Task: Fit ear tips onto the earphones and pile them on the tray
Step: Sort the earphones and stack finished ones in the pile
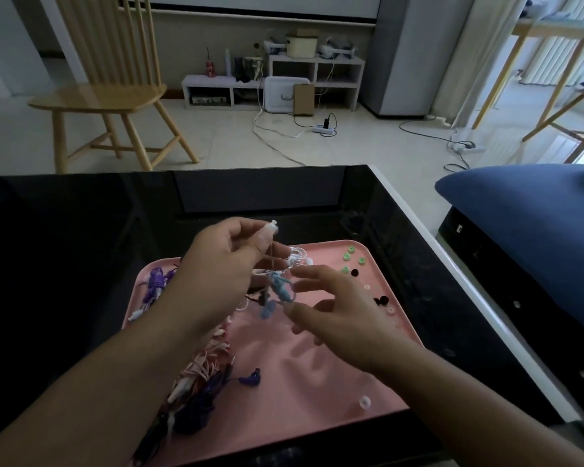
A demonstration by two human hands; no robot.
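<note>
Earphones: one white earbud (272, 226) is pinched between thumb and fingertips of the left hand (230, 264), lifted above the pink tray (317, 358) with its thin cord hanging straight down, presumably so the bud is free of the tangle and its nozzle exposed for fitting. A light blue earphone set (280, 288) dangles just below that hand, over the tray. The right hand (334, 315) hovers beside it, fingers spread and relaxed, gripping nothing; it appears placed to steady the cord or fetch a tip. Loose ear tips lie along the tray's right side: green ones (350, 256) at the far corner, black ones (381, 301) nearer, one clear tip (364, 402) close to the near edge. A purple set (155, 284) and a heap of mixed cords (199, 375) occupy the tray's left side. Whether the held bud already carries a tip cannot be determined.
</note>
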